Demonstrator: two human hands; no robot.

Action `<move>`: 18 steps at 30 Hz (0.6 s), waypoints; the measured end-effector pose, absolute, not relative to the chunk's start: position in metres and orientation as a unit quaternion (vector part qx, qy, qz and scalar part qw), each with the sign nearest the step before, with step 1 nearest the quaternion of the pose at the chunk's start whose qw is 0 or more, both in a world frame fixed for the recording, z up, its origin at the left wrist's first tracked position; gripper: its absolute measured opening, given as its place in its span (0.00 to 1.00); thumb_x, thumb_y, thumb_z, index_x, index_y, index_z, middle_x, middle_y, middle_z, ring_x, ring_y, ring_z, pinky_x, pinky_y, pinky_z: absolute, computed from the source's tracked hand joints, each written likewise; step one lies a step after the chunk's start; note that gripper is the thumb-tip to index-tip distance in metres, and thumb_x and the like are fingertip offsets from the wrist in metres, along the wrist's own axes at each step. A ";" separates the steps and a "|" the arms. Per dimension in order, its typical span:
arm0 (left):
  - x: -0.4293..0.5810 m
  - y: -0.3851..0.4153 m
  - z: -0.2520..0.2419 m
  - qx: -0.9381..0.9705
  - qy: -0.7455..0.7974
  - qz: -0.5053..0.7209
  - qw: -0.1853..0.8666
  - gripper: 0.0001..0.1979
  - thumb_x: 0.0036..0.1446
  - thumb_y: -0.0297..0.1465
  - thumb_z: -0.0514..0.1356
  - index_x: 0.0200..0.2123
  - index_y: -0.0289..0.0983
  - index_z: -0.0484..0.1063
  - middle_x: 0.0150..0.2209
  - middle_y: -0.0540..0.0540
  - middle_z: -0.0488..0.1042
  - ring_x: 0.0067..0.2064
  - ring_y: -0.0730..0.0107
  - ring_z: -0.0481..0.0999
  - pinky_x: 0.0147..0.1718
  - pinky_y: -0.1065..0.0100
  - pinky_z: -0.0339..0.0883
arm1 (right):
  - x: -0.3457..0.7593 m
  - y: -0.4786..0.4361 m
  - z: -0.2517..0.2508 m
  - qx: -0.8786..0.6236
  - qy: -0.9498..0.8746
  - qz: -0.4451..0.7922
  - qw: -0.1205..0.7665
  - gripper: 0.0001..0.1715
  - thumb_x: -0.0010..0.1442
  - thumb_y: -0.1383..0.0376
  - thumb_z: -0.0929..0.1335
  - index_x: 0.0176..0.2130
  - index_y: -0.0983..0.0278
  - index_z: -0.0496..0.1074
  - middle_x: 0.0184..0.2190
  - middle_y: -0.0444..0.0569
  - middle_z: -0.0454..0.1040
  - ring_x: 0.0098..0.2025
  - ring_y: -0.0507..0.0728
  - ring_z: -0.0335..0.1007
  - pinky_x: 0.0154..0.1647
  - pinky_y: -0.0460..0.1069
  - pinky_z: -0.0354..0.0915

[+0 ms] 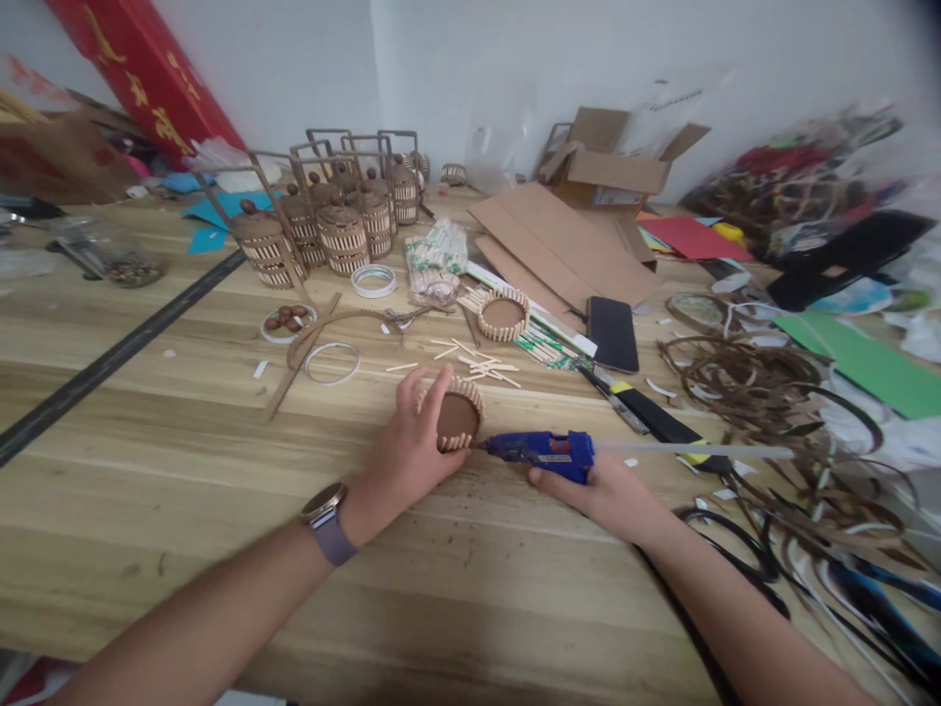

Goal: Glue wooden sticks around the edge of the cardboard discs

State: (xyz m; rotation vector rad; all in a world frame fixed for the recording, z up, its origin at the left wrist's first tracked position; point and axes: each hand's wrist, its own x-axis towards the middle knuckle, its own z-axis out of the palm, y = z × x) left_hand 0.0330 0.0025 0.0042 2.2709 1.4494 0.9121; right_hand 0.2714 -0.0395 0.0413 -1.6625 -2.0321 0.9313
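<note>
My left hand [412, 427] grips a small round basket [460, 417] with a brown base and a rim of short pale wooden sticks, thumb at the near side and fingers over the left edge. In my right hand [588, 480] is a blue hot glue gun [540, 448], a long clear glue stick [698, 450] jutting from its back. The nozzle is at the basket's lower right rim. Just beyond lie loose wooden sticks [489, 368], and a second round basket [504, 316] rests behind them on more sticks.
Several lidded baskets with tall handles [342, 235] stand at the back left. White rings of tape [373, 281] and a dish of brown beads [288, 321] lie nearer. A black phone [613, 334], a yellow-black cutter [658, 422] and tangled brown strips [742, 363] are at right.
</note>
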 end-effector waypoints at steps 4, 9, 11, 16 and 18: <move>0.033 0.003 0.005 0.790 0.505 0.314 0.148 0.54 0.43 0.26 0.70 0.66 0.47 0.40 0.63 0.35 0.49 0.64 0.42 0.57 0.52 0.45 0.68 | 0.271 -0.041 0.040 -0.579 -0.732 0.317 0.168 0.22 0.59 0.52 0.64 0.46 0.60 0.77 0.39 0.48 0.81 0.38 0.61 0.75 0.39 0.53 0.70; 0.034 0.003 0.006 0.793 0.499 0.319 0.144 0.54 0.43 0.26 0.70 0.66 0.47 0.41 0.62 0.35 0.49 0.64 0.42 0.55 0.53 0.45 0.67 | 0.269 -0.042 0.042 -0.592 -0.732 0.300 0.154 0.23 0.59 0.52 0.64 0.46 0.60 0.77 0.36 0.48 0.81 0.36 0.61 0.75 0.37 0.53 0.70; 0.034 0.003 0.006 0.792 0.500 0.319 0.145 0.54 0.43 0.26 0.70 0.66 0.46 0.41 0.62 0.35 0.48 0.65 0.42 0.55 0.53 0.45 0.67 | 0.268 -0.043 0.042 -0.590 -0.735 0.294 0.157 0.22 0.59 0.52 0.63 0.45 0.59 0.77 0.37 0.48 0.81 0.37 0.61 0.76 0.37 0.53 0.70; 0.033 0.003 0.006 0.794 0.496 0.318 0.149 0.54 0.43 0.26 0.70 0.66 0.47 0.40 0.62 0.35 0.49 0.64 0.42 0.55 0.53 0.46 0.68 | 0.265 -0.044 0.042 -0.588 -0.736 0.295 0.159 0.23 0.59 0.52 0.63 0.45 0.59 0.77 0.34 0.49 0.81 0.35 0.62 0.76 0.36 0.54 0.70; 0.033 0.003 0.005 0.793 0.497 0.320 0.148 0.54 0.43 0.26 0.70 0.66 0.47 0.41 0.62 0.35 0.49 0.64 0.42 0.55 0.53 0.45 0.68 | 0.265 -0.044 0.042 -0.588 -0.737 0.292 0.162 0.23 0.59 0.52 0.63 0.46 0.59 0.77 0.34 0.49 0.81 0.34 0.62 0.76 0.36 0.54 0.70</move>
